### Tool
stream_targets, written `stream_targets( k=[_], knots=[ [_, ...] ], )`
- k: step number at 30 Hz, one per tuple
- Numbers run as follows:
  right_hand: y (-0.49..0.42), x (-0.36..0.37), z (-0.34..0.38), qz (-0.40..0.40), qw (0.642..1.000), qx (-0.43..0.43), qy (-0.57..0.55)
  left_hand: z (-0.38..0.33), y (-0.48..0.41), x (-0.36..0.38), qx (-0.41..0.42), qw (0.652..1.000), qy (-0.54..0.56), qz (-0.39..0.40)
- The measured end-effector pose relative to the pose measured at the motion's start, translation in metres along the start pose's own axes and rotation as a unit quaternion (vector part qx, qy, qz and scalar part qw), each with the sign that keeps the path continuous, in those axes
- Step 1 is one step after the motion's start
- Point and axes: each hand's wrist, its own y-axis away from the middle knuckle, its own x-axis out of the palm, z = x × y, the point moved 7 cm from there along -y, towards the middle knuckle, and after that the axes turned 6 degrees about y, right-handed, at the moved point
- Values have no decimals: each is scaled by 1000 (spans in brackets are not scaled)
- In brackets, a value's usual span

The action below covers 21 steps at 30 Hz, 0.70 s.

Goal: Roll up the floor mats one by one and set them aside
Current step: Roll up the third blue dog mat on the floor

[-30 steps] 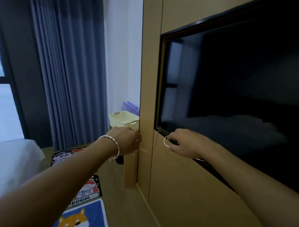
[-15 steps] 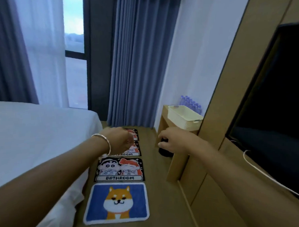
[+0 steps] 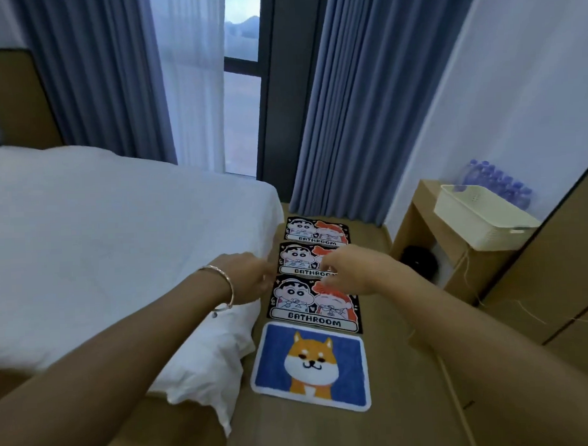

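Turning away from the dark television has brought the floor into full view, and both my arms now reach out over the row of mats instead of the wall panel. Nearest me lies the fox mat (image 3: 310, 365), a rounded rectangle of tufted blue pile with a white border and an orange-and-white face, flat on the smooth wooden floor (image 3: 411, 403). Just beyond it, edge to edge, sits the first BATHROOM mat (image 3: 314, 306), black with two cartoon figures. My left hand (image 3: 251, 278), thin metal bangle (image 3: 226, 290) at the wrist, hangs beside the bed with fingers loosely curled, holding nothing. My right hand (image 3: 355, 270) hovers above the second BATHROOM mat (image 3: 299, 259), fingers bent downward and half spread, also empty. Past that, the third BATHROOM mat (image 3: 316, 231) lies flat near the curtain hem. All four run in a straight line along the bed (image 3: 101, 238), whose rumpled white sheet droops at the corner. To the right, a cream plastic basket (image 3: 481, 218) rests on a wooden side table (image 3: 417, 224). Farthest off, pleated blue curtains (image 3: 358, 102) frame the window (image 3: 243, 90).
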Motion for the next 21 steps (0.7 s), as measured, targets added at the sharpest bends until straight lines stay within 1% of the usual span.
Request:
stream_targets(
  k=[4, 7, 11, 16, 19, 21],
  knots=[
    [-31, 7, -10, -7, 999, -26, -17, 1, -34, 0, 19, 1000, -10, -12],
    [-62, 16, -39, -12, 999, -20, -41, -5, -69, 5, 39, 999, -15, -26],
    [-116, 53, -88, 10, 998, -17, -54, -1, -128, 28, 48, 997, -44, -39],
    [-196, 115, -140, 53, 993, -29, -104, 20, -214, 81, -10, 999, -39, 24],
    [-242, 163, -152, 74, 988, -40, -129, 31, -268, 124, -37, 998, 1, 55],
    [-276, 210, -152, 98, 984, -40, -142, 40, -302, 170, -38, 996, 17, 79]
  ],
)
